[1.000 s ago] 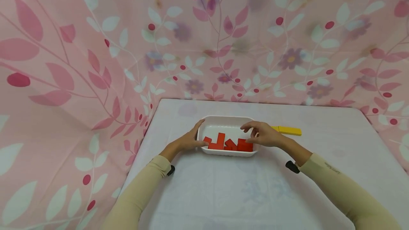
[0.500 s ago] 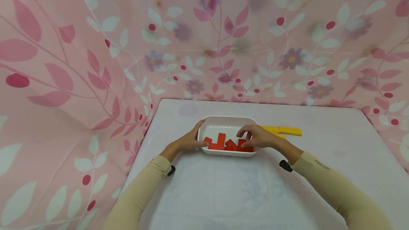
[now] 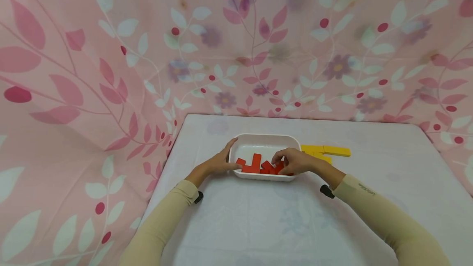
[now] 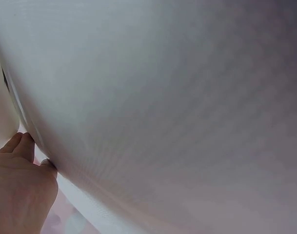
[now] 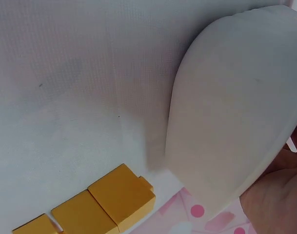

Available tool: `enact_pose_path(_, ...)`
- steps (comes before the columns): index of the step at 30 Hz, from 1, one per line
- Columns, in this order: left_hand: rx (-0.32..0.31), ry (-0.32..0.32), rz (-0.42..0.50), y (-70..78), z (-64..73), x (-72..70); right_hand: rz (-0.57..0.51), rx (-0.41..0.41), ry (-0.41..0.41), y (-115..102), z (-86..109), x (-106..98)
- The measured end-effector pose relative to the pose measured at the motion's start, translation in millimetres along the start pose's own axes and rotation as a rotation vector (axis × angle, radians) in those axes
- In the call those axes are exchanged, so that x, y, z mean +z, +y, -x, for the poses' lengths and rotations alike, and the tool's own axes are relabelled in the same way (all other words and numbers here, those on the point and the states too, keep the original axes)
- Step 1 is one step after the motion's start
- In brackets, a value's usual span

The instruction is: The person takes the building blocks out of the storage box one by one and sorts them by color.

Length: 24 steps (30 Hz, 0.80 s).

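Observation:
A white tray point(image 3: 266, 177) stands on the table with several red blocks point(image 3: 256, 161) along its near side. At the tray's left end, my left hand point(image 3: 219, 164) grips the rim, thumb over the near corner and fingers along the far one. My right hand point(image 3: 298, 161) reaches over the right end, pinching a tilted red block point(image 3: 279, 167) between thumb and fingers; part of it is hidden by the hand. The right wrist view shows the tray's outer wall point(image 5: 231, 97) covering those fingertips. In the left wrist view, my left hand point(image 4: 21, 190) appears at the lower left.
Several yellow blocks point(image 3: 337, 151) lie on the white-covered table point(image 3: 236, 216) just right of the tray, partly behind my right hand. A pink floral cloth point(image 3: 207, 52) hangs behind and to the left of the table.
My right hand has moved left and down into the tray's right end and closed on a red block, which is now tilted. More yellow blocks show behind it. The left hand stays put.

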<state>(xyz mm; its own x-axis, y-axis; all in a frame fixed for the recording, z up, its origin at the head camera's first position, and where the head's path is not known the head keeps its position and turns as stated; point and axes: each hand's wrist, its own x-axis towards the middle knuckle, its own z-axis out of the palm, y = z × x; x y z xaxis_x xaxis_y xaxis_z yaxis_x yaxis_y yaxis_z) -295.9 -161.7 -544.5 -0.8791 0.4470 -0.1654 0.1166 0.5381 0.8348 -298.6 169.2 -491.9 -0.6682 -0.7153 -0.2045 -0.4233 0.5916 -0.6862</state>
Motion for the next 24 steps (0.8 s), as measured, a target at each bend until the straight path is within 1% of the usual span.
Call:
enact_pose_path(5,-0.016,-0.005,-0.013,-0.6,-0.2,0.2,0.032,0.031,-0.018,-0.3,-1.6,3.2)
enact_pose_path(9,-0.024,-0.004,-0.019,0.4,-0.2,-0.3,0.073,0.041,-0.028,-1.9,-3.0,4.8)
enact_pose_path(12,-0.02,-0.003,-0.01,1.2,-0.1,-0.7,0.088,0.047,-0.038,-2.4,-4.1,4.5)
enact_pose_path(19,-0.016,-0.011,-0.004,0.1,-2.0,-0.3,0.123,0.105,-0.063,-1.6,-5.3,3.7)
enact_pose_path(21,-0.024,-0.01,-0.007,0.8,-1.1,-0.7,0.14,0.104,-0.06,-1.2,-5.0,3.9)
enact_pose_path(24,-0.027,-0.008,-0.005,1.6,-0.4,-1.5,0.152,0.079,-0.044,-0.6,-4.6,4.0)
